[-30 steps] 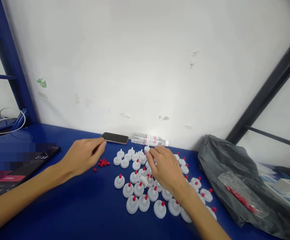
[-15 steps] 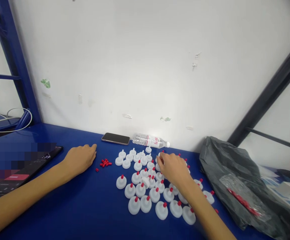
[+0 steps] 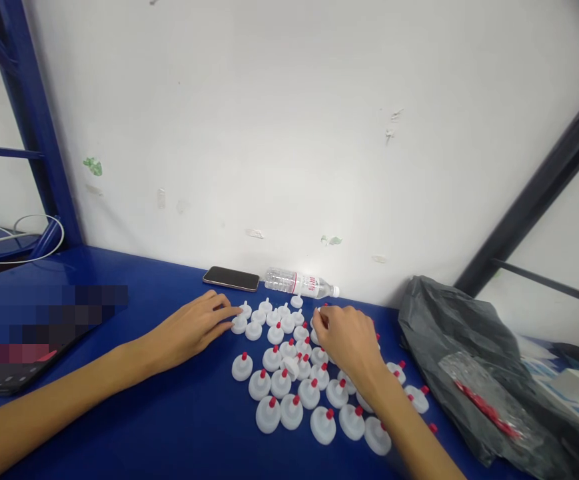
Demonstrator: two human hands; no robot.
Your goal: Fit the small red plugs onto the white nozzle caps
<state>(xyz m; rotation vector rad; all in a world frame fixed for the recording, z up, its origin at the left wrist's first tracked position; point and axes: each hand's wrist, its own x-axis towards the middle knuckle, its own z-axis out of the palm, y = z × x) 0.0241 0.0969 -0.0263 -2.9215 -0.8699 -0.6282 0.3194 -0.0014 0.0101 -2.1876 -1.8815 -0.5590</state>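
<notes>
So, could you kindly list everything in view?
Wall: one, white, behind
Scraps: several, green and white, on wall
Table: one, blue, below
Red-tipped caps: many, white, centre and right
Plain caps: several, white, back centre
Bottle: one, clear, by wall
Phone: one, black, left of bottle
Device: one, dark, pixelated, left
Cable: white, count unclear, far left
Posts: two, blue left, dark right
Bag: one, dark grey, right
Packet: one, clear and red, on bag
Box: one, white, right
Left hand: one, by plain caps
Right hand: one, among red-tipped caps

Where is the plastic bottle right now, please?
In the head view, the bottle lies on its side by the wall, just right of a phone and beyond the white pieces.
</notes>
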